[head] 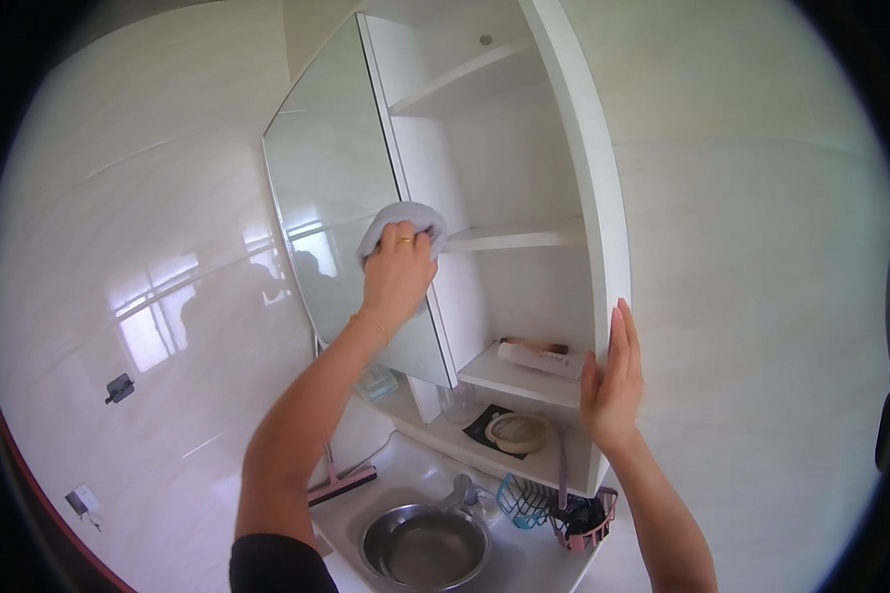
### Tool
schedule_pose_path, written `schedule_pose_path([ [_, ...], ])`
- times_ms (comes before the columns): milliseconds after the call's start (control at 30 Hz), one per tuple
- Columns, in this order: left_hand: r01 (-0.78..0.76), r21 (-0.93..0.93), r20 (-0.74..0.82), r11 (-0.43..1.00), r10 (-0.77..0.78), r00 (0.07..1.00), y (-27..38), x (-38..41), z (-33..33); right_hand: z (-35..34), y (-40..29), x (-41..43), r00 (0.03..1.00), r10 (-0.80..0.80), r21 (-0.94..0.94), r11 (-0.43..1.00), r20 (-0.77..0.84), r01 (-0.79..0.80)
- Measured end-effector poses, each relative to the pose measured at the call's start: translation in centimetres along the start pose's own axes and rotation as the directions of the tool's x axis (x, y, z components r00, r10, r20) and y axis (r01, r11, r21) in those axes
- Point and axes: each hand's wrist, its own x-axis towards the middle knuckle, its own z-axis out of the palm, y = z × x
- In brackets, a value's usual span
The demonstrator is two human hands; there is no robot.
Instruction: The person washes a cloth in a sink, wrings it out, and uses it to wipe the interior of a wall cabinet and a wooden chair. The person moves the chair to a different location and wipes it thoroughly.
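My left hand (399, 270) grips a folded grey cloth (404, 215) against the right edge of the mirror door (337, 148) on a white wall cabinet (597, 185). A ring and a thin bracelet show on this hand. My right hand (617, 382) rests flat along the cabinet's outer right side, fingers pointing up, holding nothing. Between the hands are the cabinet's open shelves. On one low shelf lie a white tube (540, 360) and a slim brown item (534, 345). Beneath it, a round dish (518, 431) sits partly over a black card (478, 425).
Below stands a white washbasin (408, 459) with a metal bowl (424, 548) and a faucet (461, 491). Blue (523, 504) and pink (586, 534) wire baskets sit at its right. A pink squeegee (343, 483) leans at its left. A wall socket (83, 500) is far left.
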Motion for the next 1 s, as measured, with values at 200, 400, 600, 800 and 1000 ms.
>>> schedule_pose_path([
  [200,-0.052,-0.031,0.283,0.998,0.058,0.957,4.4,-8.1,1.6,0.2,-0.3,0.0,1.0,0.027,0.024,0.999,0.005,-0.027],
  [400,-0.043,-0.172,0.347,0.984,0.101,0.932,7.3,-13.1,1.9,0.5,-0.2,0.2,1.0,-0.003,0.021,1.0,-0.01,0.003],
  [600,0.244,-0.379,0.112,0.893,-0.217,0.97,5.6,-13.4,-1.1,0.2,0.0,0.0,1.0,0.003,0.027,1.0,-0.029,-0.003],
  [800,0.368,-0.817,0.567,-0.443,-0.733,0.375,-5.7,2.0,-4.1,0.7,-0.1,-0.3,0.999,0.028,-0.003,1.0,-0.026,-0.028],
  [1000,0.06,-0.248,-0.676,0.967,-0.217,0.705,-10.4,18.7,-0.6,0.2,-0.8,0.1,0.999,0.052,-0.07,0.996,0.003,-0.052],
])
